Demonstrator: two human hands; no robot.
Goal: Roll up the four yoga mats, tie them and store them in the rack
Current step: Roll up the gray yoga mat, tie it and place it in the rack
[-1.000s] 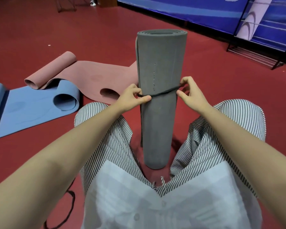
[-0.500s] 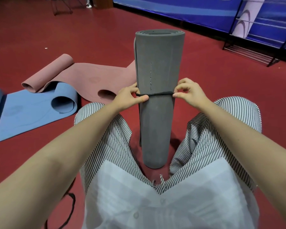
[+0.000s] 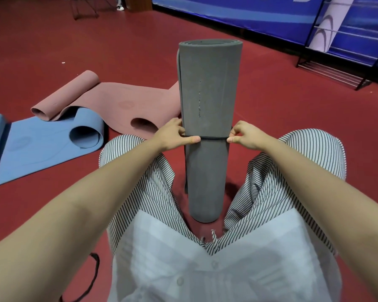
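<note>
**Grey mat** (image 3: pixel 207 127): rolled tight and standing upright on the red floor (image 3: pixel 292 110), between the knees of a crouching person. Its lower end sits in the gap between the striped trousers (image 3: pixel 140 182), where it meets the floor. The spiral of layers at the top is only faintly readable.

**Cord** (image 3: pixel 213 138): thin and dark, drawn level across the front of the grey mat about halfway up. The part running round the back is hidden. Whether a knot exists cannot be told.

**Left hand** (image 3: pixel 172 136): at the mat's left edge, with the thumb laid along the cord and pressing it to the roll. The fingers curl round behind and are mostly out of sight.

**Right hand** (image 3: pixel 247 136): at the mat's right edge, pinching the cord between thumb and forefinger. The cord's end is hidden inside the pinch.

**Pink mat** (image 3: pixel 118 105): lying on the floor to the left, curled at both ends. Its right portion is hidden behind the grey mat.

**Blue mat** (image 3: pixel 42 144): mostly flat, nearer the left edge, with its near end curled beside the pink one. Its far side is cut off by the frame.

**Rack** (image 3: pixel 332 71): dark metal, well apart at the upper right against a blue banner (image 3: pixel 249 14). Only the low shelf and some uprights are in view.

**Loose cord** (image 3: pixel 95 273): a dark loop on the floor at the lower left, partly hidden under the left forearm.

**Shirt** (image 3: pixel 205 269): white and buttoned, filling the lower centre.
</note>
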